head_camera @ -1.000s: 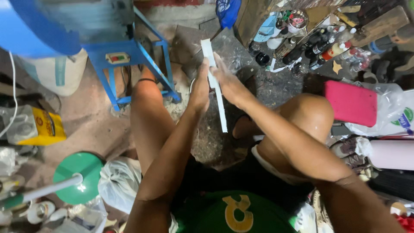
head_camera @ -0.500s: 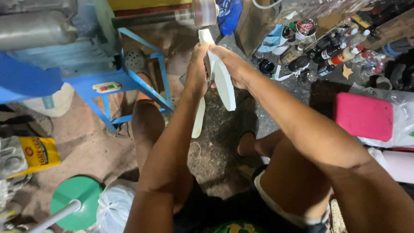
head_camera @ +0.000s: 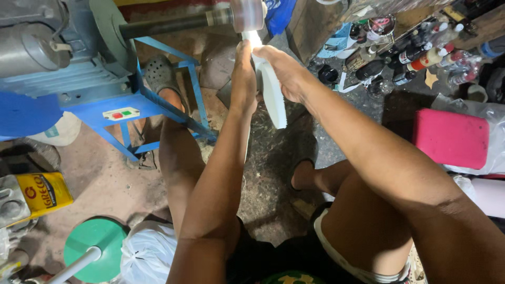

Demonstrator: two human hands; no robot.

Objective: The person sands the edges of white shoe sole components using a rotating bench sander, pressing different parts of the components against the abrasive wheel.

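Here, the left hand (head_camera: 243, 79) and right hand (head_camera: 284, 73) are both clamped on a long flat white plastic strip (head_camera: 273, 97), its upper end pressed against the cylindrical wheel (head_camera: 247, 14) on the dark metal shaft (head_camera: 168, 23) of the blue-framed machine (head_camera: 105, 105).

The floor (head_camera: 100, 173) is bare, stained concrete, reddish on the left and dark and gritty in the middle. A blue metal stand (head_camera: 152, 105) carries a grey motor (head_camera: 31, 42). Bottles (head_camera: 415, 52) crowd the upper right beside a wooden post (head_camera: 310, 23). A pink box (head_camera: 452, 139), a yellow can (head_camera: 44, 192), a green disc (head_camera: 97, 250) and a white bag (head_camera: 147, 255) lie around. The light is dim.
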